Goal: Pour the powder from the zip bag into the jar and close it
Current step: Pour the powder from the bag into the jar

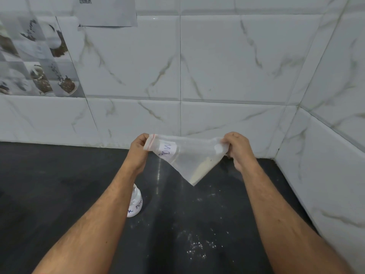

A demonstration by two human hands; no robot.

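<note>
Both hands hold a clear zip bag stretched out above the dark counter. My left hand pinches the end with the red zip strip, and my right hand grips the opposite corner. A white label with blue writing sits near the zip end. A little pale powder lies in the bag's hanging lower corner. The jar, clear with white powder inside and a blue-lettered label, stands on the counter below, partly hidden behind my left forearm. Its top is hidden, so I cannot tell whether it is capped.
Spilled powder specks dot the black counter in front of me. Marble-patterned wall tiles rise behind and along the right side, forming a corner. A paper sheet hangs on the wall at upper left.
</note>
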